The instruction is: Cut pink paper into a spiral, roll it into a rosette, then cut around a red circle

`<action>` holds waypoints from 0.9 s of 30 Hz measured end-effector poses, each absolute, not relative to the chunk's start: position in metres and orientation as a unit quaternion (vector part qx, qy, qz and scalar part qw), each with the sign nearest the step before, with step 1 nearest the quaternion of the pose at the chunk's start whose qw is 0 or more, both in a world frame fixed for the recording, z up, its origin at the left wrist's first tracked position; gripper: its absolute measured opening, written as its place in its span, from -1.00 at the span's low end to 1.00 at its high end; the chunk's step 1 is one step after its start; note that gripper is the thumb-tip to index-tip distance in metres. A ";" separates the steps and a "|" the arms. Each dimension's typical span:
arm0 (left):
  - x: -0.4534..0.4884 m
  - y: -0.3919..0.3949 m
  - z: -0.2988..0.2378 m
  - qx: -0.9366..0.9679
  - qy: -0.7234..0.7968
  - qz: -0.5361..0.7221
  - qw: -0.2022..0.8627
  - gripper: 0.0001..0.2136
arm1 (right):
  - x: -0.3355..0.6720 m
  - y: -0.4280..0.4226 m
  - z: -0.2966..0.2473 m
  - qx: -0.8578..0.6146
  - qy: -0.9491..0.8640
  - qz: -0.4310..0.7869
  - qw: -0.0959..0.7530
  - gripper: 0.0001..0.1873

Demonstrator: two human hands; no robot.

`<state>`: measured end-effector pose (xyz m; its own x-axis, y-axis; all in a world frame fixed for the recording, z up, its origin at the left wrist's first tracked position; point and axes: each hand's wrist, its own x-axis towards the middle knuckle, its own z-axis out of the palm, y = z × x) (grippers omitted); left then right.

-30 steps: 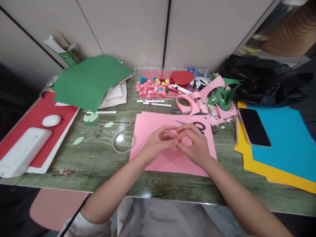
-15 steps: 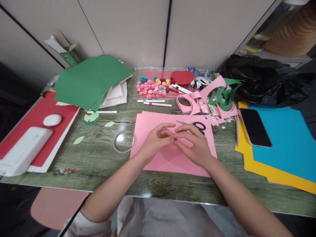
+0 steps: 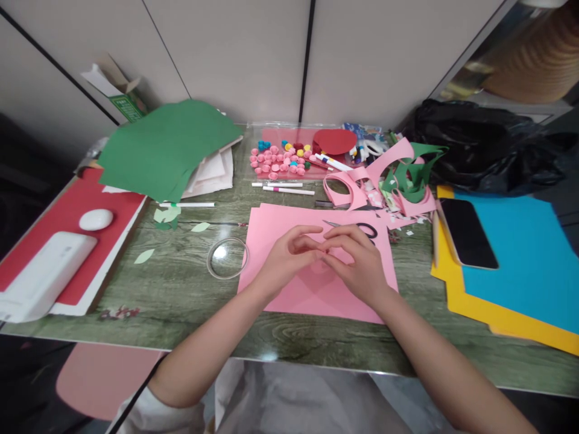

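Observation:
Above a stack of pink paper (image 3: 289, 301), my left hand (image 3: 292, 256) and my right hand (image 3: 357, 262) meet fingertip to fingertip. Thumbs and forefingers are pinched together; whatever small thing lies between them is hidden or too small to name. Behind my right hand lies a pair of scissors (image 3: 367, 230), its black handles partly covered by the fingers. A roll of tape (image 3: 208, 265) lies flat on the table, left of the paper.
At the back, a clear tray (image 3: 251, 135) bears small pink rolled pieces (image 3: 272, 158) and a red paper circle (image 3: 335, 141). Pink and green scraps (image 3: 409, 181) are heaped on the right, near a phone (image 3: 469, 232) on blue paper (image 3: 520, 265). Green paper (image 3: 167, 144) lies left.
The touching fingertips have shifted very slightly to the right, and the right fingers have altered their bend a little. Everything else stays in place.

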<state>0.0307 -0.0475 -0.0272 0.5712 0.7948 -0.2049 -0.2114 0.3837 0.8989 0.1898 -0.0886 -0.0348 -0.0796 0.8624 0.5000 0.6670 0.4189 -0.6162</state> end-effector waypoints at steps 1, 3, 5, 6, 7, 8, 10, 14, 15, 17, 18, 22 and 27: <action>0.031 -0.048 -0.028 0.446 0.323 0.328 0.768 -0.67 | 0.189 -0.089 -0.034 -0.528 -0.724 0.115 0.429 -0.93; 0.032 -0.048 -0.029 0.442 0.318 0.325 0.773 -0.67 | 0.188 -0.088 -0.033 -0.528 -0.722 0.118 0.431 -0.92; 0.033 -0.049 -0.030 0.439 0.316 0.321 0.777 -0.66 | 0.187 -0.088 -0.031 -0.526 -0.724 0.120 0.430 -0.89; 0.033 -0.050 -0.030 0.439 0.315 0.320 0.778 -0.66 | 0.187 -0.088 -0.031 -0.525 -0.725 0.121 0.430 -0.89; 0.033 -0.050 -0.031 0.440 0.315 0.319 0.778 -0.66 | 0.186 -0.088 -0.030 -0.524 -0.725 0.121 0.430 -0.88; 0.033 -0.050 -0.031 0.441 0.313 0.319 0.778 -0.66 | 0.186 -0.089 -0.030 -0.524 -0.726 0.121 0.429 -0.87; 0.034 -0.051 -0.031 0.443 0.313 0.320 0.777 -0.66 | 0.185 -0.089 -0.030 -0.526 -0.725 0.121 0.427 -0.87; 0.034 -0.050 -0.030 0.438 0.319 0.324 0.775 -0.66 | 0.186 -0.090 -0.030 -0.526 -0.725 0.120 0.429 -0.89; 0.033 -0.050 -0.029 0.435 0.322 0.326 0.775 -0.66 | 0.186 -0.090 -0.030 -0.524 -0.725 0.121 0.430 -0.89; 0.032 -0.049 -0.029 0.428 0.327 0.328 0.776 -0.65 | 0.187 -0.090 -0.029 -0.525 -0.722 0.127 0.431 -0.89; 0.032 -0.048 -0.029 0.425 0.328 0.331 0.776 -0.65 | 0.187 -0.090 -0.029 -0.527 -0.721 0.131 0.431 -0.89; 0.030 -0.046 -0.030 0.424 0.327 0.334 0.775 -0.66 | 0.188 -0.089 -0.028 -0.522 -0.723 0.146 0.430 -0.88; 0.030 -0.046 -0.028 0.449 0.334 0.333 0.759 -0.69 | 0.188 -0.089 -0.032 -0.486 -0.760 0.165 0.399 -0.74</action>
